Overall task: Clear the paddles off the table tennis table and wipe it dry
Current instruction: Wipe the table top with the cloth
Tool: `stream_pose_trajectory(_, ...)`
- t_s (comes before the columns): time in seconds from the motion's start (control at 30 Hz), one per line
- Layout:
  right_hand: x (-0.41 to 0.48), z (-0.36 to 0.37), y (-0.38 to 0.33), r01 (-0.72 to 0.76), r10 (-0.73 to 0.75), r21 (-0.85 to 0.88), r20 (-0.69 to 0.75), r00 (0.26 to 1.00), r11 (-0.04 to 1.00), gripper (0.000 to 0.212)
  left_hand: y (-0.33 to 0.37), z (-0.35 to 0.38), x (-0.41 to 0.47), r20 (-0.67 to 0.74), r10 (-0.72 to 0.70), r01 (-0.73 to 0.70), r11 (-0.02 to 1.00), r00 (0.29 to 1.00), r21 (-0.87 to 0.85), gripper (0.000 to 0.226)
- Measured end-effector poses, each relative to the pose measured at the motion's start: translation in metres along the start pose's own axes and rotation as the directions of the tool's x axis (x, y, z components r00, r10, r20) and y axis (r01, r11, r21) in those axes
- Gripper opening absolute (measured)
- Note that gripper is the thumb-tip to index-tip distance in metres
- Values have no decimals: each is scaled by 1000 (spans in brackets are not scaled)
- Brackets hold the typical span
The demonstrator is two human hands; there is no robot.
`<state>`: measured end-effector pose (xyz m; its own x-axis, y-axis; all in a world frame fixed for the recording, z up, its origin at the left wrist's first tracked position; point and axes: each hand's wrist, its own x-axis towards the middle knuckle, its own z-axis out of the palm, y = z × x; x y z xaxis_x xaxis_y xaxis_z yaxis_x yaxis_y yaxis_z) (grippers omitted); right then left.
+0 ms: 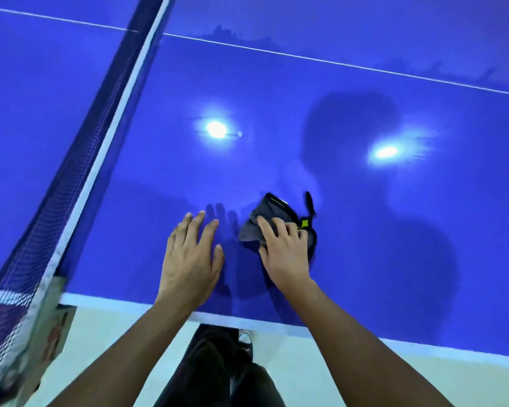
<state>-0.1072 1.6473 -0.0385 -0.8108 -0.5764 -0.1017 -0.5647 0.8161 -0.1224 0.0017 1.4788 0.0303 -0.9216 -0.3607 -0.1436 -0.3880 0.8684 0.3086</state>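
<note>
A blue table tennis table (335, 118) fills the view, its surface shiny with light reflections. A crumpled dark grey cloth (266, 215) with a black strap and a yellow-green tag lies on it near the front edge. My right hand (285, 251) rests on top of the cloth, fingers spread and slightly bent, pressing it onto the table. My left hand (191, 254) lies to the left of the cloth, fingers straight, flat over the bare table. No paddle is in view.
The net (80, 148) with its white top band runs diagonally at the left, ending at a post clamp (41, 318) by the table's corner. The white table edge (247, 320) crosses in front of me. Pale floor and my dark trousers lie below.
</note>
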Motion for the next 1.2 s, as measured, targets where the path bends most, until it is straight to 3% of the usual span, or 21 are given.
stream_pose_trajectory(0.13,-37,-13,-10,-134,112,202,118,987,970,57,-7,-24,-59,0,-10,10,999,1000,-35,46)
stream_pose_trajectory(0.23,-61,-21,-28,-206,170,374,127,977,904,57,-17,-43,-93,-16,-38,38,999,999,-8,45)
stream_pose_trajectory(0.4,-98,-46,-81,-180,157,569,89,984,802,55,-40,-79,-148,-127,-77,81,997,989,19,38)
stream_pose_trajectory(0.77,-120,-112,-260,117,-24,724,-138,990,679,55,-162,-157,-255,-367,-162,210,973,916,95,35)
stream_pose_trajectory(1.03,-132,-119,-431,107,10,803,-139,990,587,54,-293,-199,-322,-357,-188,236,967,915,97,28)
stream_pose_trajectory(1.2,-134,-118,-503,81,16,855,-104,994,512,47,-354,-207,-338,-299,-227,257,964,927,64,28)
